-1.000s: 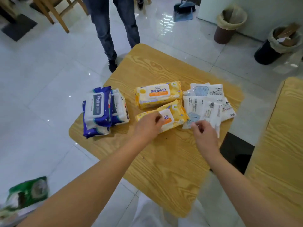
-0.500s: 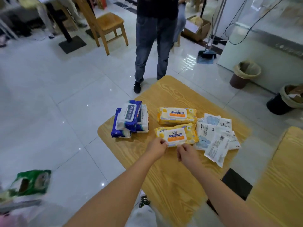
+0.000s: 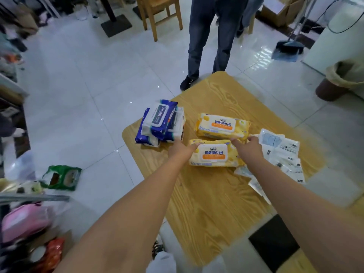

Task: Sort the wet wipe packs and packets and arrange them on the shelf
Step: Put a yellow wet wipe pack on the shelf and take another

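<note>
Two bare forearms reached out over the wooden table (image 3: 206, 209) toward the near yellow pack (image 3: 213, 155), which lay flat with its label up. The left hand (image 3: 180, 149) gripped the pack's left end, fingers curled onto its top edge. The right hand (image 3: 249, 149) covered the right end with fingers spread toward the far corner; whether they curled under the pack could not be told, since only the back of the hand showed.

Just beyond lay the far yellow pack (image 3: 221, 126), close alongside the near one. The blue packs (image 3: 160, 122) were heaped to the left at the table's edge, and the white packets (image 3: 281, 154) were fanned loosely to the right, partly under the right arm. Farther off, a standing person (image 3: 208, 36) waited on the tiled floor.

Sorting by kind looked nearly done, with the yellow pair being squared up. The next move probably called for a firm two-handed lift of that pack, kept level, toward a shelf not plainly in view.
</note>
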Available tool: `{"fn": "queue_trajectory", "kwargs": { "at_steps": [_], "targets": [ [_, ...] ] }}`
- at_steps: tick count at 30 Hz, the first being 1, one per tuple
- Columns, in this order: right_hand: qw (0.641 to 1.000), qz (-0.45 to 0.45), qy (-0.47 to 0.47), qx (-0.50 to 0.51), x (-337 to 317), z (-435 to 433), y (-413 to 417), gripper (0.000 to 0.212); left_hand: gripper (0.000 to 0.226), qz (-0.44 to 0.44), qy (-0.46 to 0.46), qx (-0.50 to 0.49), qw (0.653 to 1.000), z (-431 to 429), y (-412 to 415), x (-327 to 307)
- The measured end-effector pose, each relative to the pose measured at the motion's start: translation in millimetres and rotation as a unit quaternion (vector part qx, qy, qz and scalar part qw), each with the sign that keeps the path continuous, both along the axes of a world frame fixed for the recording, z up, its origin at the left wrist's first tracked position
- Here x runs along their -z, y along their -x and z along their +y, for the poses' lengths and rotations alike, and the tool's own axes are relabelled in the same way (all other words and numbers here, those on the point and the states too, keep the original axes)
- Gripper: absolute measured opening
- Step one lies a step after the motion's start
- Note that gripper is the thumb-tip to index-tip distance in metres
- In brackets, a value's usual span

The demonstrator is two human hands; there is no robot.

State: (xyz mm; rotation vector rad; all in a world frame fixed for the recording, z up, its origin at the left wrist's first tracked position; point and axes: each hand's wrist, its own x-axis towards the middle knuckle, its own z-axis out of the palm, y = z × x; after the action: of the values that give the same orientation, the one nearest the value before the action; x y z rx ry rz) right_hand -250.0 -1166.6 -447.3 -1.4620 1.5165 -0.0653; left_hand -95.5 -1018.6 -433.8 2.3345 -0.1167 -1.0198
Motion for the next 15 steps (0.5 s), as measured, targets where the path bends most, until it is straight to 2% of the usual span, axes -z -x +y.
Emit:
{"fn": "queue_trajectory", "kwargs": {
  "at_steps": [1,5,8,10,12,15],
  "targets": [
    [1.0,0.007,-0.009,-0.001,5.0,0.2,0.0,0.106,0.09,0.008,-0.003,-0.007,1.0,1.5,-1.2,6.6],
    [0.997,0.072,0.017,0.002,14.6,-4.6,-1.2,0.097,0.097,0.025,-0.008,-0.037,0.999,0.9,-1.9,27.7],
    [0.998,0.066,0.016,-0.017,24.1,-1.7,-5.9,0.102,0.099,0.056,0.017,-0.03,0.998,-5.6,1.9,38.9],
    [0.999,0.028,-0.005,-0.03,34.5,5.0,-10.4,0.105,0.087,0.083,0.025,-0.017,0.996,-12.0,5.9,45.0],
    [0.997,0.047,0.008,-0.055,38.2,9.3,-10.7,0.097,0.072,0.097,0.031,0.0,0.995,-14.3,6.8,46.3],
    [0.995,0.057,0.034,-0.069,30.2,11.1,-3.0,0.085,0.066,0.147,0.054,0.013,0.988,-5.4,6.6,38.2]
  ]
}}
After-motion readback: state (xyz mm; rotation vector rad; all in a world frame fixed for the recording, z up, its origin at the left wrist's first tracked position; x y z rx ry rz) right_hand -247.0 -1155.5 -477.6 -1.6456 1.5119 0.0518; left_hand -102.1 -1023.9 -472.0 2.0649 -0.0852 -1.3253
